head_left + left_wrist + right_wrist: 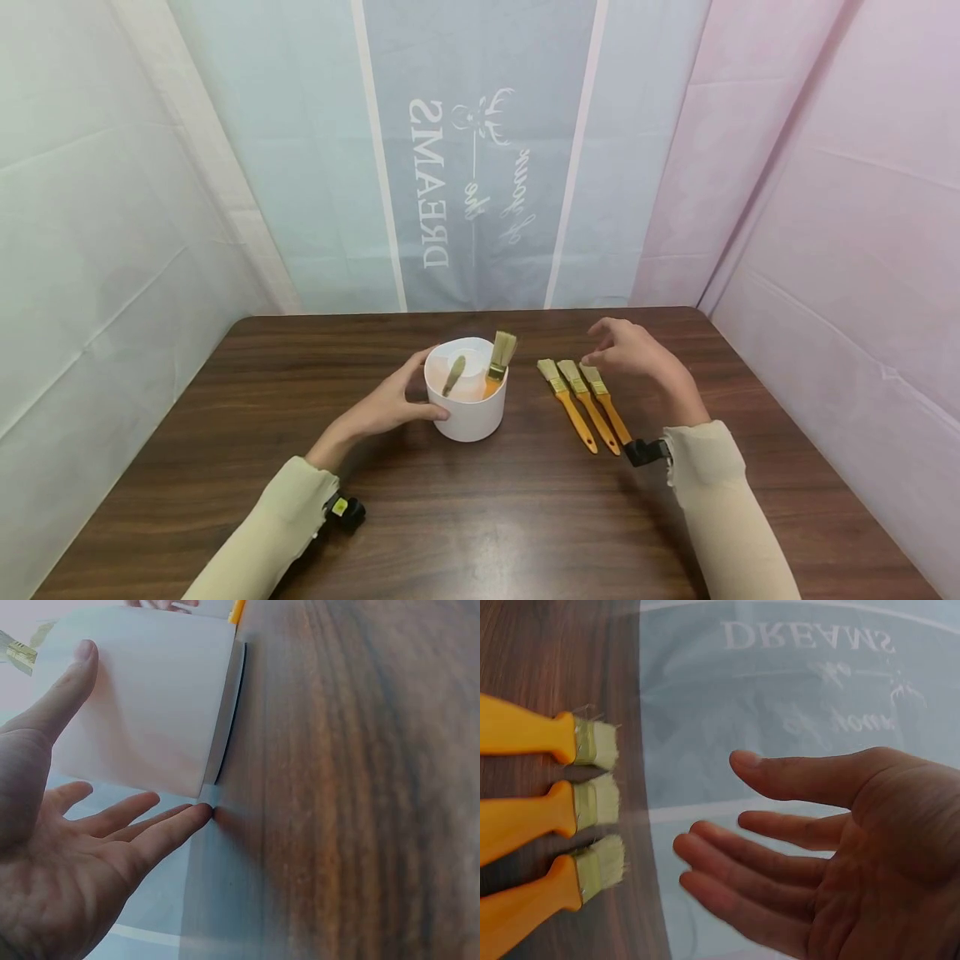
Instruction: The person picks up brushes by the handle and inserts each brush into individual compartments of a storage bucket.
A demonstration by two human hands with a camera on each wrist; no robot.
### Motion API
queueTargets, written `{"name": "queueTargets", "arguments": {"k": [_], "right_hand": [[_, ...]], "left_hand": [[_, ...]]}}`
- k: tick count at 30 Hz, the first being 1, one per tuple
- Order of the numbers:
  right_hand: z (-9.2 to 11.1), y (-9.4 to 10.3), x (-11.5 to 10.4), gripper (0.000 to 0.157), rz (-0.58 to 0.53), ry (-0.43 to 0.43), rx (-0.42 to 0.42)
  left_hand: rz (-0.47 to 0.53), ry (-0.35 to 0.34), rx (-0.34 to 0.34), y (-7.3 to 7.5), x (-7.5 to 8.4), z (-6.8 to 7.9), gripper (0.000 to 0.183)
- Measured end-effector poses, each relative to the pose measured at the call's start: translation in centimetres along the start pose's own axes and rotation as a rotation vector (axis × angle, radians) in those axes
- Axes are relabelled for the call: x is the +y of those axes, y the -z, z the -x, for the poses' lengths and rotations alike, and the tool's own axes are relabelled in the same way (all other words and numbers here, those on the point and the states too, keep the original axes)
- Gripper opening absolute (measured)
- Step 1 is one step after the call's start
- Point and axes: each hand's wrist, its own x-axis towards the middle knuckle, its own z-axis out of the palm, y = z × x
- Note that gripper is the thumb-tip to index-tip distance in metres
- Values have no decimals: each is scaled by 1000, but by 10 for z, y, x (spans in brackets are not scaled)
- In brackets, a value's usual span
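A round white container stands on the table, with a paintbrush leaning out at its right and the bristles of another brush showing inside. Around its left side lies my left hand, thumb at the front and spread, fairly straight fingers at the back; in the left wrist view the thumb lies against the wall. Three yellow-handled paintbrushes lie side by side to the right. Just above their bristle ends hovers my right hand; the right wrist view shows its fingers loosely extended, holding nothing.
The dark wooden table ends at a hanging blue-grey cloth with mirrored lettering. White cloth walls enclose the left and right sides. A small black camera sits at the left wrist, another at the right.
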Motion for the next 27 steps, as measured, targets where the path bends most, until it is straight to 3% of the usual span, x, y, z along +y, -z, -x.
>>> {"name": "queueTargets", "arguments": {"k": [8,16,27], "right_hand": [[0,1,17,58,-79,-102,-60],[-3,-6,37,52,-260,-201,-109],[-8,-13,49,59,-274,-275,-121]], "left_hand": [[3,28,-8,4,-3,0,96],[19,19,-14,10,-5,0,86],[68,62,-37,16,-7,3,72]]}}
